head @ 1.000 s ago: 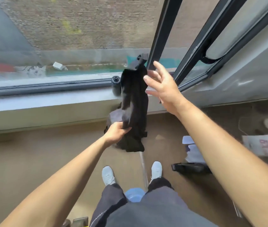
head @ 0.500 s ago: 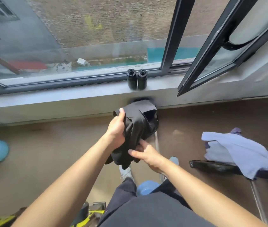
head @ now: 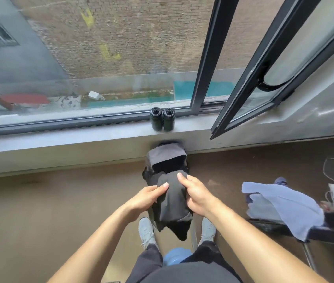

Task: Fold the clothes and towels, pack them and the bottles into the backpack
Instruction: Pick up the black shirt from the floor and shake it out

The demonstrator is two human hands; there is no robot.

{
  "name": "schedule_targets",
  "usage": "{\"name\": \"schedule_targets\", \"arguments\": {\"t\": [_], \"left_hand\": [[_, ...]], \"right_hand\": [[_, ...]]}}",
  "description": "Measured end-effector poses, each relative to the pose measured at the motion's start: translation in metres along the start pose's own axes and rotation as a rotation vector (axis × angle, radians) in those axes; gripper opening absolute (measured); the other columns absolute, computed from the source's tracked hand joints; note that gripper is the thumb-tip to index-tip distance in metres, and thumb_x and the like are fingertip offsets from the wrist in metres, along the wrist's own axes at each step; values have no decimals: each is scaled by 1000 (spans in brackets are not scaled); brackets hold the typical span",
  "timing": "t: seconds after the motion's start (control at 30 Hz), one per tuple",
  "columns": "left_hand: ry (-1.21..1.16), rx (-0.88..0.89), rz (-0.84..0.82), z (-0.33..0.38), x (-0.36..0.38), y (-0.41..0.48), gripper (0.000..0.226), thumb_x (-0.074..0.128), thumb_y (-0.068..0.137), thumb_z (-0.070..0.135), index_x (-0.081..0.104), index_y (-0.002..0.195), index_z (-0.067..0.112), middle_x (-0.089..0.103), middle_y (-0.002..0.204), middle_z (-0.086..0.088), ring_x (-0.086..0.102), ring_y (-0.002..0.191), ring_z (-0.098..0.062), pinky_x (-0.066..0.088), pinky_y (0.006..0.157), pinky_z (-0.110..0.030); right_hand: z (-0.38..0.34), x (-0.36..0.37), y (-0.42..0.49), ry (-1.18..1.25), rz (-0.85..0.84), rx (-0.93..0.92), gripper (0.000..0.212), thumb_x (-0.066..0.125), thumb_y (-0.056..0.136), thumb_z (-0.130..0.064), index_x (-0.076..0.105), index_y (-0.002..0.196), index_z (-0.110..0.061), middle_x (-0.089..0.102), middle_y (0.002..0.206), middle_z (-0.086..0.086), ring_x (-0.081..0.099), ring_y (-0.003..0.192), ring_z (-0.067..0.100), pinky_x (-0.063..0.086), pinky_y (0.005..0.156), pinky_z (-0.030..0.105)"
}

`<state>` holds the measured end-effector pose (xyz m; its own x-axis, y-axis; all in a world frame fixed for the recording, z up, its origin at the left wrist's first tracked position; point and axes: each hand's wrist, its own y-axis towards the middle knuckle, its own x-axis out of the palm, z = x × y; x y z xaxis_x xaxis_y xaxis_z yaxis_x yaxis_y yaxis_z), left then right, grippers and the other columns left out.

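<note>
Behind dark garment (head: 172,201), backpack (head: 166,154) half obscured

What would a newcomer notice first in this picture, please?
The left hand and right hand grip a dark folded garment at centre, above the open backpack on the floor below the sill. Two black bottles stand side by side on that sill; blue towels lie at right.

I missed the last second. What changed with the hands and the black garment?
The right hand, open beside the hanging garment a second ago, took hold; both hands now grip it, folded shorter and lowered toward the open backpack. The left hand kept its grip. The bottles stayed on the sill.
</note>
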<state>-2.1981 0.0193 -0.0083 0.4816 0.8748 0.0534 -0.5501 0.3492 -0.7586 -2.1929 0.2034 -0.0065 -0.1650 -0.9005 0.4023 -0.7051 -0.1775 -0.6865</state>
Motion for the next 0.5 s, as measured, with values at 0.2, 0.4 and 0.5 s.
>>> {"name": "schedule_targets", "arguments": {"t": [0.2, 0.4, 0.5], "left_hand": [[89, 119, 43, -16, -5, 8, 44, 57, 102, 44, 73, 92, 5, 79, 94, -1, 63, 84, -15, 49, 83, -36], [-56, 166, 421, -3, -4, 20, 39, 46, 110, 34, 68, 97, 5, 71, 65, -26, 69, 52, -27, 54, 51, -26], [-85, 185, 587, 0, -15, 27, 37, 49, 108, 30, 70, 91, 5, 73, 69, -9, 66, 61, -16, 49, 57, -25]], "right_hand": [[-19, -11, 10, 160, 174, 41, 27, 48, 108, -23, 64, 119, -4, 75, 108, 12, 71, 101, 24, 57, 82, 37], [-21, -49, 24, -20, 292, 62, 13, 55, 103, -7, 67, 101, -5, 70, 103, 15, 68, 90, 25, 54, 84, 36], [-23, -66, 21, -222, 359, 89, 12, 58, 102, -10, 68, 99, -5, 68, 99, 14, 65, 85, 21, 53, 78, 33]]}}
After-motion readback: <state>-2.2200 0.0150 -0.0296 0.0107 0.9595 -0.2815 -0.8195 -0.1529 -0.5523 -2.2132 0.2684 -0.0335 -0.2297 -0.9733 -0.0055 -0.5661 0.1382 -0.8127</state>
